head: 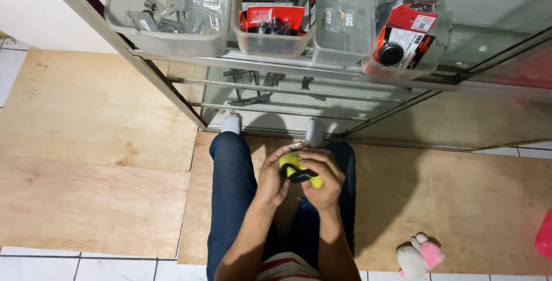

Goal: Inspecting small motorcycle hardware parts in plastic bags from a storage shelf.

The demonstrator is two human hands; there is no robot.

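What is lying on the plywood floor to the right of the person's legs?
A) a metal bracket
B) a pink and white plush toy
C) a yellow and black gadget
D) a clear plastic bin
B: the pink and white plush toy lies on the plywood floor, right of the legs.

4 clear bins (172, 42), plush toy (420, 255).

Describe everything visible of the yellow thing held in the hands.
The yellow thing is small, rounded and bright yellow-green, with a black part across its middle; the material cannot be told. It sits in front of the person's jeans, held between both hands: the left hand cups its left side and the right hand covers its right. Fingers hide much of it.
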